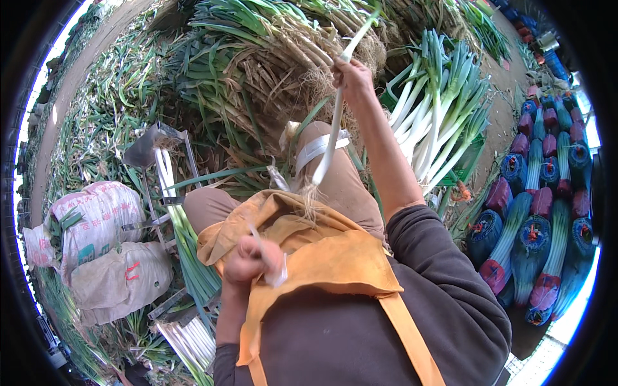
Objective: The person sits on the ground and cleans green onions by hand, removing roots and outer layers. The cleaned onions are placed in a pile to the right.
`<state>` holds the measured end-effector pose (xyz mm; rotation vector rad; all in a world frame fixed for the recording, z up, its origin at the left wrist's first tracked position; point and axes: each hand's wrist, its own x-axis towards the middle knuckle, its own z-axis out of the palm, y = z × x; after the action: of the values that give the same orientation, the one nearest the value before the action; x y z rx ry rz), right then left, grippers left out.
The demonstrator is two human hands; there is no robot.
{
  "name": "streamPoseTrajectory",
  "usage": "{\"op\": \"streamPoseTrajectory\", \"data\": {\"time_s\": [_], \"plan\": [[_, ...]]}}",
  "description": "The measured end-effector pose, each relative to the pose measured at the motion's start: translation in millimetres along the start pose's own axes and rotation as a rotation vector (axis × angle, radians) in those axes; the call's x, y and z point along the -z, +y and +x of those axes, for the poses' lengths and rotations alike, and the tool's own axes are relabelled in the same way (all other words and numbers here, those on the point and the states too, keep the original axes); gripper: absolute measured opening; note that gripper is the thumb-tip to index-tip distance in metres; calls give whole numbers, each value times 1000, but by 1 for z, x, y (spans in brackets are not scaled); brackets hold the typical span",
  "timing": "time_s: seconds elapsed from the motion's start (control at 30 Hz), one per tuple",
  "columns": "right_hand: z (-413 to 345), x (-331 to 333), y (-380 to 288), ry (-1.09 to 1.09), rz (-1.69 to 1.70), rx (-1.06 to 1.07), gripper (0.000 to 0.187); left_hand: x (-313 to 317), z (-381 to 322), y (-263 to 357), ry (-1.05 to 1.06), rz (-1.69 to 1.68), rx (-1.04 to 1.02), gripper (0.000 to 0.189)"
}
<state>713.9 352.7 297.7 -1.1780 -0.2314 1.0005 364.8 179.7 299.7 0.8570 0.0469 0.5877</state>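
My right hand (355, 79) grips a large green onion (330, 142) near its green top. The white shank slants down over my right knee, and its roots hang above the orange apron (333, 258). In front of the apron, my left hand (253, 260) is blurred and closed around a thin pale strip (263, 248); whether it is a blade or plastic cannot be made out. A wide white band (321, 147) is wrapped around my right knee. To the right of my right forearm, peeled green onions (429, 106) lie in a green crate (466, 159).
Unpeeled green onions with dry leaves (285, 58) are heaped ahead. A metal rack (152, 144) at left holds several green onions (166, 173); white stalks (188, 340) lie below. Stuffed woven sacks (104, 227) stand beside leaf litter (111, 87). Wrapped bundles (533, 231) are stacked at right.
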Motion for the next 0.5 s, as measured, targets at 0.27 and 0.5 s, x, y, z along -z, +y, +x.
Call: {"op": "streamPoseTrajectory", "data": {"time_s": [0.27,0.5], "plan": [[-22,-9,30,-233,133,-43,9,26,62,-40,608,676,214,45],[-42,-4,61,-188,37,116,11,44,60,-90,737,623,336,24]]}}
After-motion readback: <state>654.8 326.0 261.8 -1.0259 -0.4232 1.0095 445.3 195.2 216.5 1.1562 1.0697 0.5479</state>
